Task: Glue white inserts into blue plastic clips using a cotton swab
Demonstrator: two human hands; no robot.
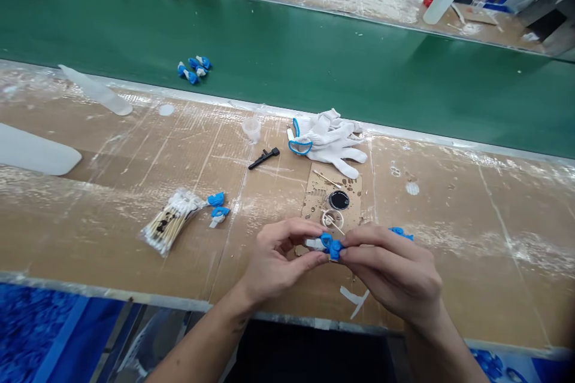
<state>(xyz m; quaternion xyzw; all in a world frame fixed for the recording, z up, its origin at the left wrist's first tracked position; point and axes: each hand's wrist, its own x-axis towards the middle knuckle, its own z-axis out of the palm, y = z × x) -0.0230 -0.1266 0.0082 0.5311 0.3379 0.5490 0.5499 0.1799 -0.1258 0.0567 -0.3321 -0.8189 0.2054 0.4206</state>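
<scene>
Between my two hands is a small blue and white plastic part [331, 246], held above the cardboard near the table's front edge. My left hand [285, 254] pinches its white end between thumb and fingers. On its blue end, the fingertips of my right hand [395, 269] are closed. A thin cotton swab [336, 226] runs from the right fingertips over a small clear cup [332, 219]; whether the fingers grip it cannot be made out. Just behind stands a small cup of black liquid [339, 200], on a stained cardboard piece [309, 203]. Another blue part [401, 232] lies partly behind my right hand.
White gloves [330, 137] and a black plastic piece [264, 158] lie farther back. To the left are a bag of cotton swabs [173, 221], two blue parts [218, 208] and white bottles [36, 149]. Several blue-white parts [194, 69] sit on the green belt [287, 54].
</scene>
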